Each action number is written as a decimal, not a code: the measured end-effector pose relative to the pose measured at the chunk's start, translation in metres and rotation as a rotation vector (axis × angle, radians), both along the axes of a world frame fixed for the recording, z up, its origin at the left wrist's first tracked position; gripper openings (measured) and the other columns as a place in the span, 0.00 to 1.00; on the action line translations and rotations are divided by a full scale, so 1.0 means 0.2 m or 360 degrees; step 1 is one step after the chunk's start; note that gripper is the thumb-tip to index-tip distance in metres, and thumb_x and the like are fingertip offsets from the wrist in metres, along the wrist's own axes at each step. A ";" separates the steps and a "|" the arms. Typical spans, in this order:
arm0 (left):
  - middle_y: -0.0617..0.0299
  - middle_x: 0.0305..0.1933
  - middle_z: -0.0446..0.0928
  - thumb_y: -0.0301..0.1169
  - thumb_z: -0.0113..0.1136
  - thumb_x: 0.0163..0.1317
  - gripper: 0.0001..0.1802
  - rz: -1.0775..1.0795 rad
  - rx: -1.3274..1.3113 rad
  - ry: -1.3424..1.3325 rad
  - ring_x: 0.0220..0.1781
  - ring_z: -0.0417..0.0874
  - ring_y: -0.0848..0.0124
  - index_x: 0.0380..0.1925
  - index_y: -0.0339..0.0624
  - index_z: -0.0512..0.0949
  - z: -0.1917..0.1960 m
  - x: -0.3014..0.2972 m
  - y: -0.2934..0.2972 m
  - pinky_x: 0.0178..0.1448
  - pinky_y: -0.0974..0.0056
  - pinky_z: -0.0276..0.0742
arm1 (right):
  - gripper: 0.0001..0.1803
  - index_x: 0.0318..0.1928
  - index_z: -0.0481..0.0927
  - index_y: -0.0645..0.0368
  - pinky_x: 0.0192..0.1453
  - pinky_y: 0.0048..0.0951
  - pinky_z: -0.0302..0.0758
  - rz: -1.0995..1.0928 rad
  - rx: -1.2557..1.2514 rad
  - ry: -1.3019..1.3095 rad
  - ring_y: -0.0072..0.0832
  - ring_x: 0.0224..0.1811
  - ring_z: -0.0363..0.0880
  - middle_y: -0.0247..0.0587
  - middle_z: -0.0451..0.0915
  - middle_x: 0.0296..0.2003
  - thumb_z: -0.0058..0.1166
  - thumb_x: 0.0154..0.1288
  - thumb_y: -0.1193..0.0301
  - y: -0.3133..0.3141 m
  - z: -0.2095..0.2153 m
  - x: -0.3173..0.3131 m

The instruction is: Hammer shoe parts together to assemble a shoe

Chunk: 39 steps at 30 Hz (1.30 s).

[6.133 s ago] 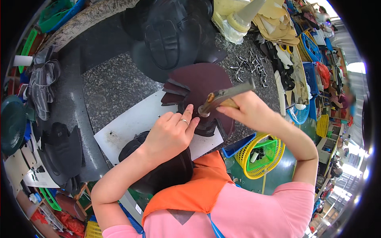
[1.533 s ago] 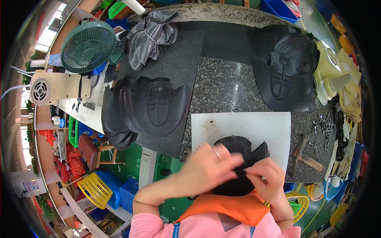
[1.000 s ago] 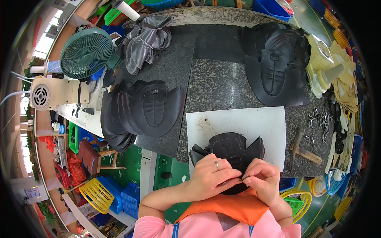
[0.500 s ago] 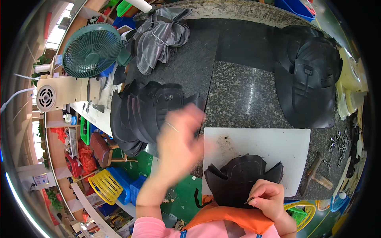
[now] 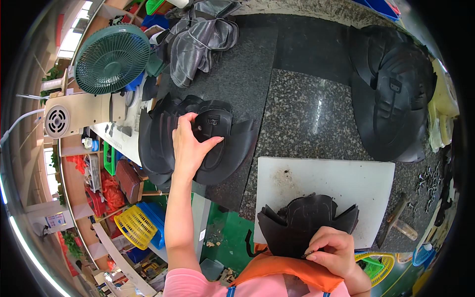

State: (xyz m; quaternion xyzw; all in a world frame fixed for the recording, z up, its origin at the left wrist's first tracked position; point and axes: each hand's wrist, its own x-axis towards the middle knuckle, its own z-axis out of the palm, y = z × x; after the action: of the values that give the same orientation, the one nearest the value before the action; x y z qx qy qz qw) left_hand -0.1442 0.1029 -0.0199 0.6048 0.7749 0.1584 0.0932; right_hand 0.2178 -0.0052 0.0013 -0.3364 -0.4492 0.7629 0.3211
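Seemingly unfinished stacked black pieces (image 5: 236,151) are lying under the wide-spread left hand (image 5: 189,146); the right hand (image 5: 332,251) is pinching something tiny (image 5: 305,256).

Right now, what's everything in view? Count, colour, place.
Table: one, dark, centre
Board: one, white, table's near side
Near workpiece: count unclear, black, over the board
Left pile: several shaped pieces, black, table's left
Right pile: several pieces, black, table's right
Bundle: one, shiny grey, table's far left
Hammer: one, dark head, wooden handle, right of board
Metal bits: many, silvery, right
Fan: one, green, upper left
Machine: one, beige, left
Baskets: several, yellow and blue, lower left and right
Cloth: one, orange, bottom centre
Background clutter: uncounted, mixed colours, left
Left hand: one, bare, on left pile
Right hand: one, bare, pinching a small thing by the near workpiece
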 end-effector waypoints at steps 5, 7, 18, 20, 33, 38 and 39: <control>0.50 0.52 0.69 0.36 0.78 0.35 0.56 -0.0178 0.0514 0.0321 0.48 0.74 0.53 0.67 0.42 0.58 0.06 0.15 -0.05 0.49 0.56 0.71 | 0.05 0.33 0.82 0.65 0.35 0.23 0.74 -0.0119 -0.0135 -0.0048 0.24 0.32 0.78 0.41 0.80 0.31 0.63 0.54 0.82 -0.02 0.03 -0.01; 0.54 0.46 0.71 0.39 0.79 0.34 0.49 -0.0276 0.0170 -0.0552 0.44 0.74 0.60 0.61 0.43 0.68 0.27 0.43 -0.23 0.42 0.58 0.71 | 0.04 0.33 0.81 0.66 0.36 0.22 0.74 -0.0230 -0.0125 -0.0010 0.24 0.33 0.78 0.42 0.80 0.33 0.61 0.56 0.83 -0.03 0.03 -0.01; 0.69 0.34 0.79 0.31 0.74 0.42 0.25 -0.1446 0.0148 -0.1065 0.33 0.78 0.72 0.45 0.49 0.81 0.28 0.80 -0.55 0.35 0.67 0.66 | 0.02 0.33 0.80 0.67 0.37 0.19 0.69 -0.0272 -0.0327 0.0250 0.17 0.34 0.72 0.36 0.76 0.33 0.60 0.59 0.82 -0.12 0.08 -0.01; 0.68 0.37 0.80 0.29 0.74 0.42 0.24 -0.1481 -0.0140 -0.1219 0.36 0.80 0.71 0.45 0.50 0.81 0.31 0.78 -0.54 0.36 0.68 0.68 | 0.02 0.31 0.80 0.66 0.36 0.18 0.68 -0.0322 -0.0511 0.0445 0.17 0.33 0.72 0.35 0.76 0.32 0.60 0.59 0.81 -0.15 0.08 -0.02; 0.68 0.34 0.80 0.24 0.71 0.38 0.22 -0.1771 0.0069 -0.1124 0.28 0.76 0.72 0.38 0.48 0.82 0.33 0.77 -0.50 0.30 0.68 0.65 | 0.04 0.30 0.80 0.64 0.39 0.18 0.71 -0.0111 -0.0650 0.0584 0.14 0.34 0.73 0.30 0.77 0.31 0.61 0.61 0.78 -0.16 0.10 -0.02; 0.66 0.34 0.80 0.29 0.70 0.42 0.20 -0.1738 0.0336 -0.0723 0.26 0.75 0.73 0.40 0.44 0.81 0.32 0.77 -0.56 0.28 0.68 0.65 | 0.05 0.28 0.80 0.65 0.36 0.19 0.69 -0.0206 -0.0183 0.0185 0.15 0.32 0.73 0.32 0.76 0.28 0.62 0.58 0.79 -0.15 0.12 -0.02; 0.66 0.34 0.80 0.29 0.70 0.42 0.20 -0.1723 0.0347 -0.0687 0.26 0.75 0.73 0.40 0.44 0.81 0.32 0.77 -0.56 0.28 0.68 0.65 | 0.05 0.27 0.79 0.65 0.35 0.19 0.69 -0.0147 -0.0028 0.0049 0.16 0.32 0.73 0.32 0.76 0.28 0.63 0.58 0.79 -0.15 0.12 -0.01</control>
State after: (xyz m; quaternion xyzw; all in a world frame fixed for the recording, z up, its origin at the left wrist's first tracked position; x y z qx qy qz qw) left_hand 0.0098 -0.0090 0.0445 0.8742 0.2990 0.2865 0.2536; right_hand 0.2164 -0.0354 0.0243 -0.3479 -0.4216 0.7561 0.3599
